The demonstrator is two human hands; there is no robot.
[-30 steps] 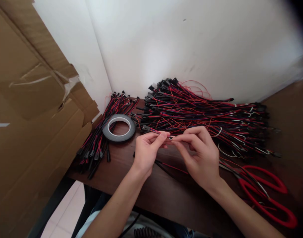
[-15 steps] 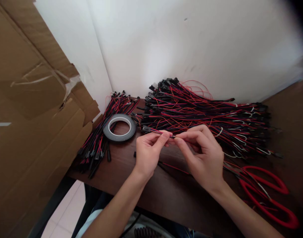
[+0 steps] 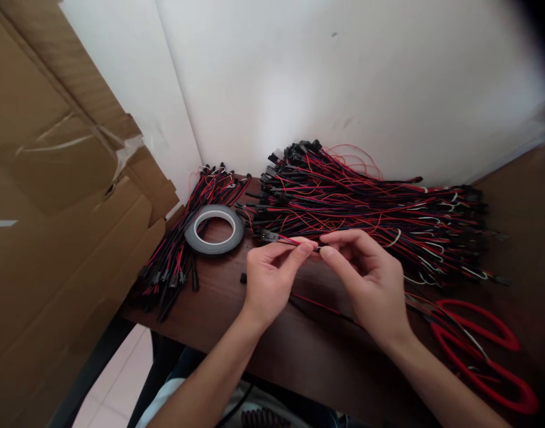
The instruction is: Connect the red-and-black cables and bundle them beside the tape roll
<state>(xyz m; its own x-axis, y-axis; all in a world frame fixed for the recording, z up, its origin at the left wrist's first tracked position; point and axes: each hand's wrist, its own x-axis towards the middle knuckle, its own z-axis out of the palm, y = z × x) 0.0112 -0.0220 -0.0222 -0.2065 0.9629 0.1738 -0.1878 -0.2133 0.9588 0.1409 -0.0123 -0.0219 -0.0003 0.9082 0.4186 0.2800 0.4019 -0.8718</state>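
My left hand [image 3: 272, 276] pinches a thin red and black wire lead [image 3: 285, 240] whose black connector end points left. My right hand [image 3: 366, 279] pinches the same lead just to the right, fingertips almost touching those of the left hand. Both hands hover over the dark wooden table [image 3: 237, 315], right in front of a big pile of red and black wire leads [image 3: 366, 202]. A loose red and black wire [image 3: 317, 304] lies on the table under the hands.
A roll of black tape [image 3: 214, 229] lies left of the hands, on a smaller bundle of leads [image 3: 178, 249]. Red-handled scissors [image 3: 478, 351] rest at the right. Flattened cardboard [image 3: 58, 178] leans at the left; a white wall stands behind.
Both hands have shifted slightly right and up along the lead. Their fingertips have moved closer together on it. Nothing else on the table has moved.
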